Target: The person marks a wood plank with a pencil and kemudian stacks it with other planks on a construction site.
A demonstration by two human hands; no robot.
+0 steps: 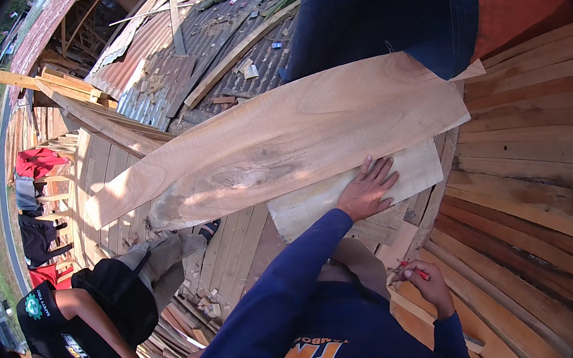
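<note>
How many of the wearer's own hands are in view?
2: the left hand, in the middle, spread on the pale board; the right hand, lower right, holding a thin red tool. Neither is out of sight.

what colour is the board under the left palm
The board is pale cream, best seen in the head view.

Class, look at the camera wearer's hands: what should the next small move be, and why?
Probably bring the slim red tool to the pale board: the left hand lies flat on it, by the long plank, while the right hand holds the tool away from both.
</note>
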